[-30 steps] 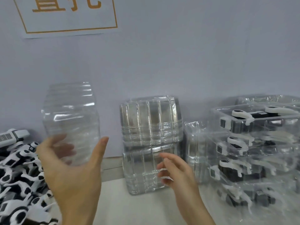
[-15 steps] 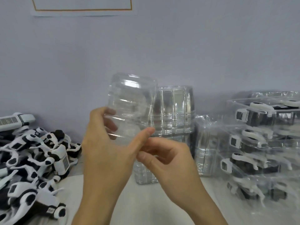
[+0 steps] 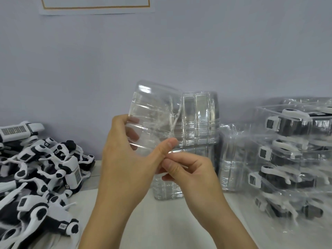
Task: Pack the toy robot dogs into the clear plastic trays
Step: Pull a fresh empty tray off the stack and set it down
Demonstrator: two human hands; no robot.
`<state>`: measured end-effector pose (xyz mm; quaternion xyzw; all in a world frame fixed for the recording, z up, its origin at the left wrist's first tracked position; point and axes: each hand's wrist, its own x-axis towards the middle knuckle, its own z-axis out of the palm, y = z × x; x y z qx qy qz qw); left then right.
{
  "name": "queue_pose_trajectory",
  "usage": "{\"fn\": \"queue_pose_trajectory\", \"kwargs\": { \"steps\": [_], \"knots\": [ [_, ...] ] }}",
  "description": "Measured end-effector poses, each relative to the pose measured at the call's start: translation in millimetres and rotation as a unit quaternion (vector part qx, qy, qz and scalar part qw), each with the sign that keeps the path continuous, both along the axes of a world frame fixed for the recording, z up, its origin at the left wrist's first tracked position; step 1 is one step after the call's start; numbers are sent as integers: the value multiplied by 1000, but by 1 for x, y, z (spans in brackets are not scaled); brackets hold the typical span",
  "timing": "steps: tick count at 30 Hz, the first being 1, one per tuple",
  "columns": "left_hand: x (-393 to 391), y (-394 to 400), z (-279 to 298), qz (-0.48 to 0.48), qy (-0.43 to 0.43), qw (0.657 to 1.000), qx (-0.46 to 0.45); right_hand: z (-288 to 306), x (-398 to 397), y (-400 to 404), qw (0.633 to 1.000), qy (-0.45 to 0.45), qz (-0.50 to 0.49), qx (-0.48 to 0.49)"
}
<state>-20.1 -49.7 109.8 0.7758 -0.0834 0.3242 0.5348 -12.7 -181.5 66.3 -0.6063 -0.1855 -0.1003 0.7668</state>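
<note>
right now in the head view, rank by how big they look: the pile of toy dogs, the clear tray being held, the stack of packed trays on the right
1. Pile of toy dogs
2. Stack of packed trays, similar, both cut off by the frame, so unsure
3. Held clear tray, smallest, though nearest the camera

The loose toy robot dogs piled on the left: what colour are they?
White with black patches, seen in the head view, the toy robot dogs heaped on the table.

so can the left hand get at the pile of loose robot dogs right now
Probably not yet: the left hand grips the clear tray. The way to the dog pile on its side looks open once the tray is released.
</note>
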Motion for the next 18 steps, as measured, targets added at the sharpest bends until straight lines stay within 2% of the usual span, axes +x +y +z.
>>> {"fn": "queue_pose_trajectory", "kwargs": {
  "steps": [12,18],
  "knots": [
    [0,8,1,-9,28,1000,-12,-1,-3,7,1000,-5,7,21],
    [2,10,1,-7,35,999,-18,1,-4,11,999,-26,-31,8]
  ]
}}
